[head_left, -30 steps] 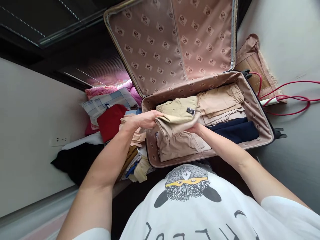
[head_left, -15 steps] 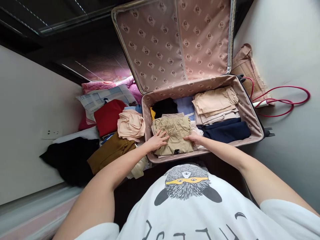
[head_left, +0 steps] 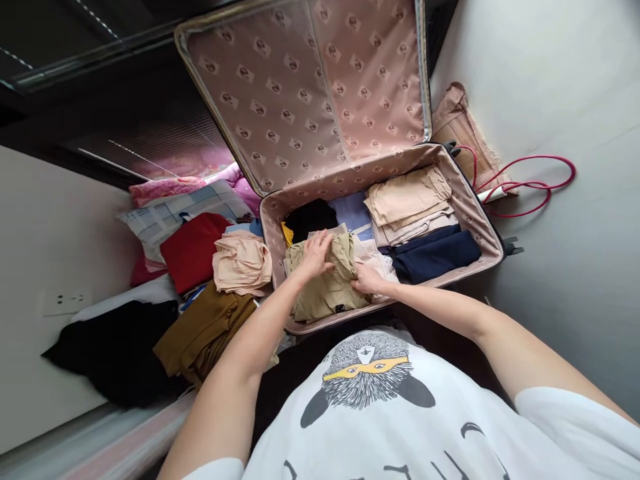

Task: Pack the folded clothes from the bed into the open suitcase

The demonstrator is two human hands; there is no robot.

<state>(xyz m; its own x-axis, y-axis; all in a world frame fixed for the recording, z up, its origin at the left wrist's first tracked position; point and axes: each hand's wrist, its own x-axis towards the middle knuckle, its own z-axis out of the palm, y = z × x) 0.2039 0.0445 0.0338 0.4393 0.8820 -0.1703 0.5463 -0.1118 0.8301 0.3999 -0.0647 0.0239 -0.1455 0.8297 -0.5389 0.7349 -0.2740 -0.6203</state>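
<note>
A folded khaki garment with a small black tag lies in the near left part of the open suitcase. My left hand rests on its far part, fingers spread. At the garment's right edge, my right hand grips the cloth, its fingertips partly hidden in the fabric. The khaki cloth looks bunched between both hands. Pale pink clothing shows just right of it. Behind lie a black garment and a blue-purple one.
Beige folded clothes and navy folded clothes fill the suitcase's right side. Its lid stands raised. Left of it are a red garment, a peach one, a brown one and a black one. A red cord lies right.
My left hand has moved from the garment's near left side to its far part. The right edge of the khaki cloth has been drawn inward and bunched. The view has shifted.
</note>
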